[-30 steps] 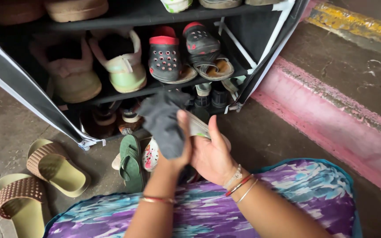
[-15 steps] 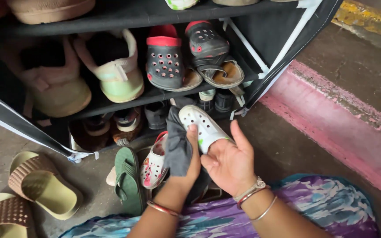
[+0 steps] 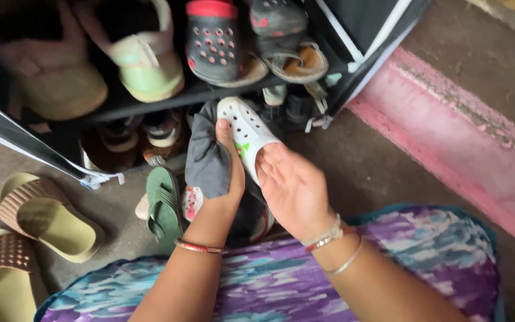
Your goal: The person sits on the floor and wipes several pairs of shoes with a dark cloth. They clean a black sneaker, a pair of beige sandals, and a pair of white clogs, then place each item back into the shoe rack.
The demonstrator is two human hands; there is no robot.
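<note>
We cupped the white clog (image 3: 247, 134) in our right hand (image 3: 293, 189), toe up, so its top faced us. Our left hand (image 3: 226, 173) clenched a grey cloth (image 3: 207, 158) and pressed it against the clog's side, before the shoe rack (image 3: 150, 101).

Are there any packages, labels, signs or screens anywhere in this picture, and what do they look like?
None in view: only footwear on a dark shoe rack and the floor, and a white perforated clog with a small green mark, held beside a grey cloth.

the right hand (image 3: 290, 188) cups a white clog (image 3: 247, 131) while the left hand (image 3: 227, 173) presses a dark cloth (image 3: 207, 158) against it.
</note>
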